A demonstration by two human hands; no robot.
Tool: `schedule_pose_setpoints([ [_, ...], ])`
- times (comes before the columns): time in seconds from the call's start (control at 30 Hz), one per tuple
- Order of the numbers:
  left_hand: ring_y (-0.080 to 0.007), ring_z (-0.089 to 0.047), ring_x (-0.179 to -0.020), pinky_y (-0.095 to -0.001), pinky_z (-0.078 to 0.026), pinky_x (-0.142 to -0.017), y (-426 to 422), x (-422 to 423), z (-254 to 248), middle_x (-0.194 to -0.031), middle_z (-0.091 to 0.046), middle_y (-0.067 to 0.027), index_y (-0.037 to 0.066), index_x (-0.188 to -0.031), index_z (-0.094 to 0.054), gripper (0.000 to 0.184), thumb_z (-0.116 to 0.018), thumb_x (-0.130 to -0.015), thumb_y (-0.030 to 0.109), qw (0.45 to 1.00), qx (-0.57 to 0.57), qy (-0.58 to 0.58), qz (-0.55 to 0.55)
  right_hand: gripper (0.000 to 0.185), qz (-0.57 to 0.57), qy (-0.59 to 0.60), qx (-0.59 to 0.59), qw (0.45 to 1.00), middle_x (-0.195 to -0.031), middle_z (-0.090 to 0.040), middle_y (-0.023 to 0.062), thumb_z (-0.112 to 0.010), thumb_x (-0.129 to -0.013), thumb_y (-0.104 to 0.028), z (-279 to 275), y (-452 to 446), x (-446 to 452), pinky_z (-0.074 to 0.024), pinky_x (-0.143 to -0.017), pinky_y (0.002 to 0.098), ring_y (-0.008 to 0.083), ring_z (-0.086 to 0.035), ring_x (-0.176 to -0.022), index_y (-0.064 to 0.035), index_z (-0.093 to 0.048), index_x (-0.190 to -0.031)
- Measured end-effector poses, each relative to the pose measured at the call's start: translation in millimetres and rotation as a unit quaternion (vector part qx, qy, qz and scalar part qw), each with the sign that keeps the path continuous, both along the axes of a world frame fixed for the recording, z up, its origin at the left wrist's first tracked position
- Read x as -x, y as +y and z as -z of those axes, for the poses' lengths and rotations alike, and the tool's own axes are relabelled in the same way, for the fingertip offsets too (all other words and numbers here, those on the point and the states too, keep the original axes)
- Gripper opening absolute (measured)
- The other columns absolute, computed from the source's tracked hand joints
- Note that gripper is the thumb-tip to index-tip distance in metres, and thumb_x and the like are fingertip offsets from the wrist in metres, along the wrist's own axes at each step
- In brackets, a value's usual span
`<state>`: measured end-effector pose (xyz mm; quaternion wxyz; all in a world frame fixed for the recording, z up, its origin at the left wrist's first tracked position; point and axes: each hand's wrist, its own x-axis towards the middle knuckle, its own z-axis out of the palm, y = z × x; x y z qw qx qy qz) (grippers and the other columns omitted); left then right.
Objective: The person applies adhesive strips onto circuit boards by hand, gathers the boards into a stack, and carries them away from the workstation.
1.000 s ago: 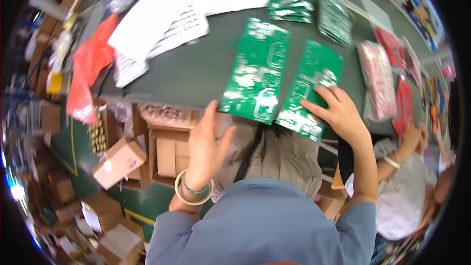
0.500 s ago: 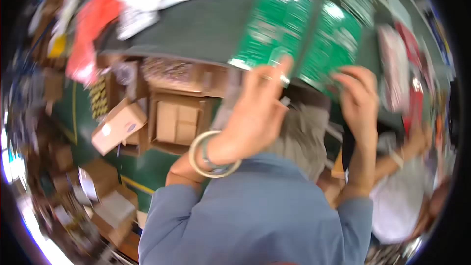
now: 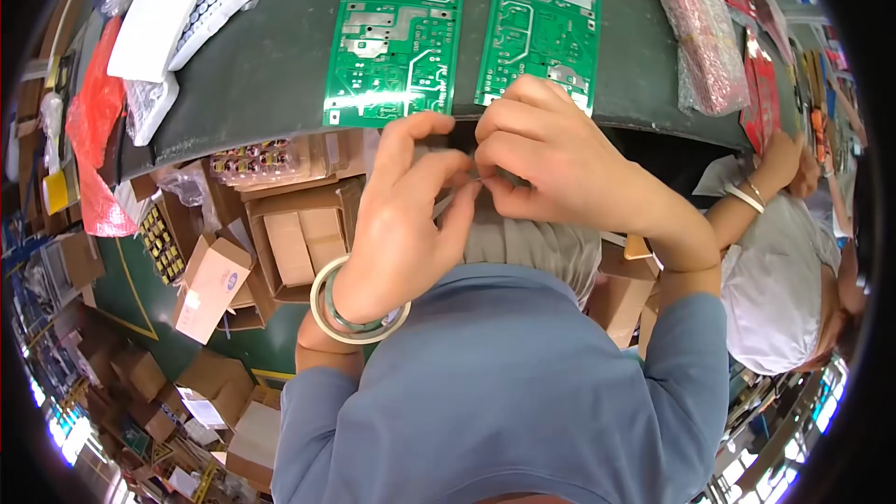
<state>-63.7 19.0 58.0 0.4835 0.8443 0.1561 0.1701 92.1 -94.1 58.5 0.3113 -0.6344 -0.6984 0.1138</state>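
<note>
Facing two green boards [image 3: 397, 33] [image 3: 539, 28], two hands [image 3: 401, 215] [image 3: 555, 159] seemingly touch.

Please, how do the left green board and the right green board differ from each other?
The left green board carries large white outlines along its right side, the right green board along its left. The right hand hides part of the right green board's near edge; the left green board's is mostly visible. Both lie side by side on the dark table.

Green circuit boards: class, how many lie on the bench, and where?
2: the left board is ahead of the left hand; the right board is ahead of the right hand. Others may be hidden beyond view.
</note>
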Motion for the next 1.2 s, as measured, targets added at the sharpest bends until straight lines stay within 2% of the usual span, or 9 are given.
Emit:
schedule_pose_setpoints([
  [0.17, -0.0271, -0.061, -0.087, -0.0350, -0.051, -0.072, -4.2, -4.5, 16.7, -0.098, -0.061, -0.0130, 0.004, -0.082, -0.063, 0.018, -0.072, -0.066, 0.001, 0.992, -0.028, -0.119, 0.005, 0.036, 0.020, -0.035, -0.027, 0.999, -0.096, -0.057, 0.0083, -0.075, -0.061, -0.016, -3.6, -4.1, 3.1, -0.0412, -0.069, 0.0372, 0.0286, -0.049, -0.082, -0.0050, -0.060, -0.092],
  [0.27, -0.0263, -0.057, -0.082, -0.0321, -0.050, -0.068, -4.2, -14.5, 20.4, -0.075, -0.059, -0.0100, 0.005, -0.066, -0.062, 0.010, -0.061, -0.067, 0.015, 0.971, -0.121, -0.207, 0.021, 0.033, 0.054, -0.060, -0.010, 0.997, -0.094, -0.058, 0.0153, -0.075, -0.068, -0.018, -6.0, -8.1, 4.3, -0.0435, -0.076, 0.0427, 0.0359, -0.053, -0.085, 0.0003, -0.062, -0.092],
  [0.47, -0.0273, -0.049, -0.065, -0.0337, -0.045, -0.058, 6.9, 5.5, 28.9, -0.068, -0.046, -0.0139, -0.005, -0.064, -0.056, 0.018, -0.062, -0.066, 0.012, 0.956, -0.126, -0.251, -0.083, 0.015, -0.009, -0.089, -0.116, 0.989, -0.088, -0.051, 0.0156, -0.063, -0.077, -0.001, 4.7, 31.8, 19.1, -0.0401, -0.075, 0.0433, 0.0342, -0.047, -0.083, 0.0035, -0.050, -0.082],
  [0.67, -0.0272, -0.051, -0.064, -0.0335, -0.046, -0.055, 11.4, 39.3, 22.9, -0.073, -0.049, -0.0136, -0.004, -0.062, -0.054, 0.015, -0.065, -0.065, 0.006, 0.934, -0.201, -0.251, -0.154, 0.013, -0.089, -0.071, -0.139, 0.984, -0.089, -0.053, 0.0163, -0.062, -0.083, -0.003, 12.7, 56.3, 32.8, -0.0400, -0.075, 0.0430, 0.0342, -0.048, -0.083, 0.0052, -0.053, -0.084],
  [0.77, -0.0290, -0.050, -0.063, -0.0354, -0.045, -0.053, 7.7, 43.1, 20.1, -0.068, -0.049, -0.0146, -0.006, -0.062, -0.054, 0.015, -0.063, -0.064, 0.005, 0.936, -0.099, -0.276, -0.193, 0.014, -0.113, -0.071, -0.212, 0.968, -0.088, -0.053, 0.0156, -0.063, -0.083, -0.005, 7.7, 66.1, 49.0, -0.0396, -0.073, 0.0433, 0.0329, -0.047, -0.081, 0.0047, -0.052, -0.082],
  [0.87, -0.0304, -0.050, -0.063, -0.0375, -0.044, -0.053, 9.5, 50.6, 15.3, -0.066, -0.049, -0.0155, -0.007, -0.063, -0.054, 0.013, -0.062, -0.064, 0.003, 0.934, -0.026, -0.293, -0.201, 0.032, -0.084, -0.142, -0.273, 0.948, -0.085, -0.061, 0.0094, -0.072, -0.082, -0.037, -1.2, 70.0, 57.9, -0.0445, -0.070, 0.0426, 0.0288, -0.058, -0.073, -0.0084, -0.058, -0.082],
  [1.0, -0.0325, -0.051, -0.062, -0.0391, -0.043, -0.055, 25.2, 54.9, 5.9, -0.069, -0.049, -0.0164, -0.005, -0.062, -0.052, 0.008, -0.060, -0.064, -0.003, 0.890, -0.129, -0.310, -0.309, 0.017, -0.154, -0.136, -0.284, 0.937, -0.080, -0.058, 0.0085, -0.064, -0.086, -0.020, -18.5, 69.2, 75.4, -0.0446, -0.067, 0.0415, 0.0279, -0.056, -0.071, -0.0072, -0.057, -0.079],
  [1.07, -0.0338, -0.051, -0.065, -0.0398, -0.043, -0.058, 36.7, 59.1, 3.5, -0.074, -0.050, -0.0159, -0.003, -0.062, -0.051, 0.008, -0.059, -0.063, -0.005, 0.887, -0.027, -0.306, -0.345, 0.013, -0.166, -0.138, -0.267, 0.939, -0.079, -0.058, 0.0081, -0.066, -0.084, -0.015, -16.5, 62.0, 73.3, -0.0454, -0.068, 0.0408, 0.0284, -0.056, -0.071, -0.0066, -0.057, -0.080],
  [1.2, -0.0304, -0.052, -0.067, -0.0352, -0.045, -0.063, 34.8, 48.5, 19.8, -0.086, -0.049, -0.0158, -0.004, -0.069, -0.055, 0.008, -0.058, -0.071, 0.004, 0.931, -0.161, -0.199, -0.259, 0.009, 0.057, -0.150, -0.234, 0.959, -0.086, -0.059, 0.0130, -0.065, -0.085, -0.009, -29.7, 57.4, 36.5, -0.0478, -0.073, 0.0400, 0.0300, -0.058, -0.081, -0.0017, -0.060, -0.085],
])
